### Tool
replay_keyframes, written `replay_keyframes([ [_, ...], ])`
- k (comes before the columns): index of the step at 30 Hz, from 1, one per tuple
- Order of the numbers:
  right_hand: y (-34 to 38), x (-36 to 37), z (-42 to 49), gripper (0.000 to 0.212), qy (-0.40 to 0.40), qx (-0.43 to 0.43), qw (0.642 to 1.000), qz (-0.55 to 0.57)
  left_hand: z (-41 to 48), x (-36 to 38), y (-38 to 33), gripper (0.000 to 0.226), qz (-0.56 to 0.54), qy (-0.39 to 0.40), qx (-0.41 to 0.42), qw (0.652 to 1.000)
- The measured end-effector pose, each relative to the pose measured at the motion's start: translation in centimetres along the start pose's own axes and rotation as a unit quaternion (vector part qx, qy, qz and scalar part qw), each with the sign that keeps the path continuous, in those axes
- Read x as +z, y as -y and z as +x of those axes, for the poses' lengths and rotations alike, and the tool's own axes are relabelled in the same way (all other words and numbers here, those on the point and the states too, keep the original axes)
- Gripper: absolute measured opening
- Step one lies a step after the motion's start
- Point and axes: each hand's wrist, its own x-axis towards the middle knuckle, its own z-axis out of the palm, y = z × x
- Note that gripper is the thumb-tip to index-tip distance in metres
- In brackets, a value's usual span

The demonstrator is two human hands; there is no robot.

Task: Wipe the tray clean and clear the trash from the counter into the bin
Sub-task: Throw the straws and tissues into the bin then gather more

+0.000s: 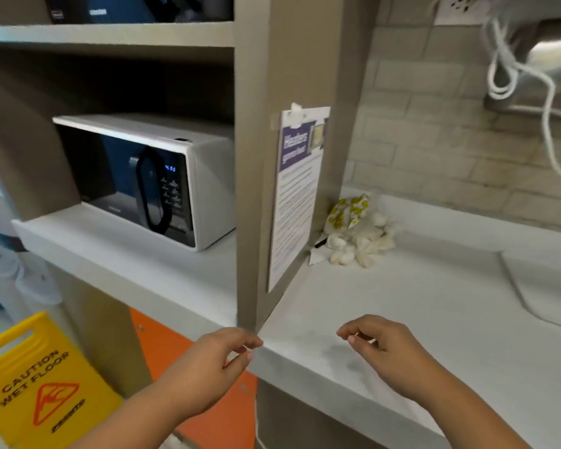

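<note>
1. The left hand (208,361) is being held at the table (418,319) corner, its fingers loosely curled and pinched on nothing visible.
2. The right hand (382,348) is being held over the table's front edge, fingertips pinched; whether anything is gripped cannot be told.
3. The crumpled trash (357,231) is being left in the back corner, beside the posted notice (297,196).

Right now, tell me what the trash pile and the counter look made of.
Trash pile: crumpled paper, apparently a yellow-printed wrapper plus white napkins, matte and creased. Counter: smooth, pale, faintly mottled slab, probably laminate or solid surface; it shows a soft sheen.
</note>
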Motion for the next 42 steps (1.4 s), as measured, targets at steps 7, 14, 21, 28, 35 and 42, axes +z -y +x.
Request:
replay_keyframes([
  [7, -5.7, -6.3, 2.8, 0.020, 0.002, 0.011, 1.000, -0.016, 7.0, 2.8, -5.7, 0.023, -0.014, -0.019, 0.010, 1.000],
  [14, -12.6, -11.6, 7.1, 0.023, 0.044, -0.021, 0.996, -0.076, 13.3, 7.2, -8.8, 0.022, -0.026, -0.043, -0.023, 0.998],
  [21, -17.1, -12.8, 12.2, 0.025, 0.086, -0.068, 0.989, -0.100, 16.7, 10.2, -8.8, 0.026, 0.023, -0.057, -0.056, 0.997],
  [28, -18.5, -11.4, 17.4, 0.046, 0.044, -0.088, 0.980, -0.174, 21.5, 10.8, -7.9, 0.035, 0.086, -0.090, -0.053, 0.991],
  [35, -18.4, -11.1, 22.3, 0.066, 0.053, -0.078, 0.962, -0.255, 25.5, 12.0, -6.5, 0.059, 0.211, -0.086, -0.114, 0.967],
  [42, -19.1, -9.4, 23.1, 0.065, 0.125, -0.058, 0.956, -0.258, 27.3, 12.3, -5.4, 0.066, 0.245, -0.056, -0.114, 0.961],
])
